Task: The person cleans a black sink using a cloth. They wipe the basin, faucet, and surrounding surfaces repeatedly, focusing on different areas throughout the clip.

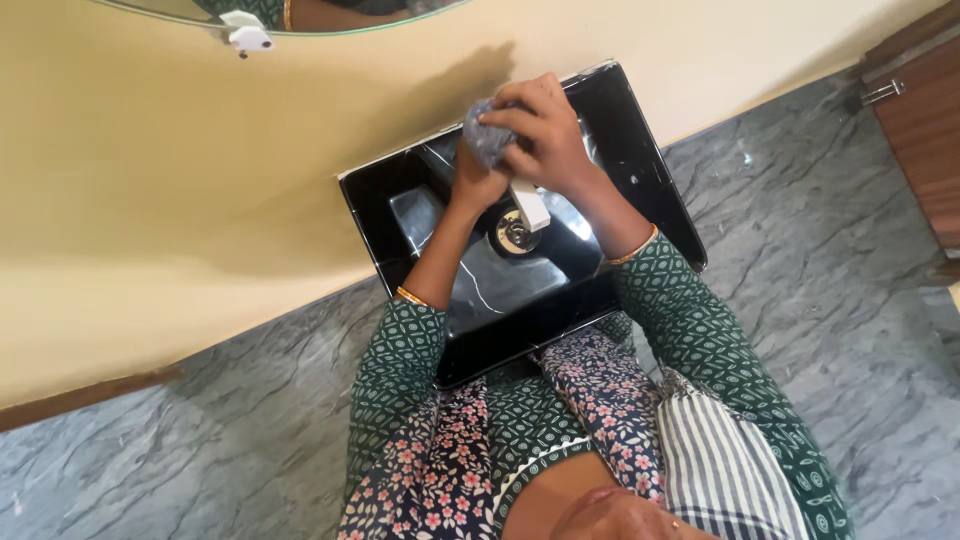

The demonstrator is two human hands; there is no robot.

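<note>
My right hand (545, 130) is closed on a crumpled grey-blue cloth (486, 137) and holds it over the top of a white tap (530, 205). My left hand (474, 183) is raised just below the cloth, against the tap's body. Its fingers are hidden behind the cloth and my right hand. Both hands are over a glossy black rectangular sink (660, 190) fixed to the wall. A round metal drain (514, 234) shows in the basin under the spout.
A beige wall (200, 200) backs the sink. A mirror edge (330, 18) with a white clip (246, 36) is above. Grey marbled floor (820, 260) surrounds it, and a wooden cabinet (925, 130) stands at the right. A striped cloth (720, 465) hangs on my shoulder.
</note>
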